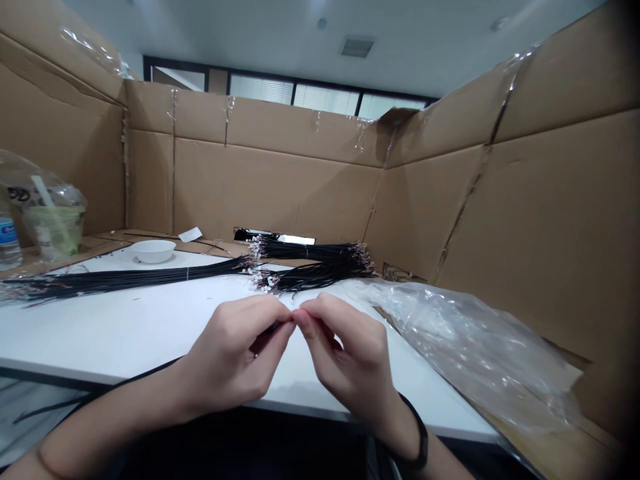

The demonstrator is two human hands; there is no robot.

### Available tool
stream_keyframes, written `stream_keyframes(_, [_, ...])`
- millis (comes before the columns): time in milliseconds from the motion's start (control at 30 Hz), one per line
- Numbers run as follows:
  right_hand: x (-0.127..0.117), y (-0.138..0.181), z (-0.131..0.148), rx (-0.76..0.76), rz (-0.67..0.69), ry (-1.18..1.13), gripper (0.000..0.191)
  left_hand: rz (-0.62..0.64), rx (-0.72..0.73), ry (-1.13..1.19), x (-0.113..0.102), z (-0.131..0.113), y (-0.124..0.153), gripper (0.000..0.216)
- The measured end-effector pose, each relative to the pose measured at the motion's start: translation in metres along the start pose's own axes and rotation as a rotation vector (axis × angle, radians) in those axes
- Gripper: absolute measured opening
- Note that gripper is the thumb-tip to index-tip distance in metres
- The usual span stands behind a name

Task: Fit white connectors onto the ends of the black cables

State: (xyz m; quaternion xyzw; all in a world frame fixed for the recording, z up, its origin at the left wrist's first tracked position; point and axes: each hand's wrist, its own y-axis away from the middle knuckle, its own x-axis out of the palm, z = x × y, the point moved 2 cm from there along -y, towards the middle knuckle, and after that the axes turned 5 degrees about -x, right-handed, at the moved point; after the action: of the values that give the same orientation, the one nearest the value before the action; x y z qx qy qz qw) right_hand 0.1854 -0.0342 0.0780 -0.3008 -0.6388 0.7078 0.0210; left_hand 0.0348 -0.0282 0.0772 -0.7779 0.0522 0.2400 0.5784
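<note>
My left hand [240,350] and my right hand [353,350] meet fingertip to fingertip above the front part of the white table [150,327]. Thumb and forefinger of each are pinched together. A black cable [135,379] runs from the lower left behind my left forearm towards the left palm, where a dark strand shows between the fingers. Whatever sits in the right fingertips is too small and covered to make out. Beyond the hands lie bundles of black cables [320,272] with white connectors and thin coloured wire ends.
Another long tied cable bundle [150,279] stretches across the left side. Behind it stands a white bowl [153,251]. A bagged cup [57,227] and a water bottle [9,243] are far left. Clear plastic bags [465,340] lie right. Cardboard walls [270,180] surround the table.
</note>
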Motion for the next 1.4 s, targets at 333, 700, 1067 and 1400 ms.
stream_keyframes(333, [0.002,0.002,-0.013,0.562,0.069,-0.728,0.033,-0.131,0.000,-0.002,-0.005,-0.005,0.000,0.009])
stream_keyframes(700, [-0.001,-0.002,-0.003,0.370,0.016,-0.424,0.026,-0.147,0.055,0.001,-0.005,-0.004,0.003,0.012])
stream_keyframes(1067, [-0.002,-0.001,0.004,0.210,-0.036,-0.251,0.018,-0.146,0.147,-0.079,-0.003,-0.005,0.006,0.014])
stream_keyframes(1400, [0.004,0.001,-0.010,0.610,0.062,-0.831,0.033,-0.012,-0.168,0.168,-0.009,-0.004,-0.002,0.012])
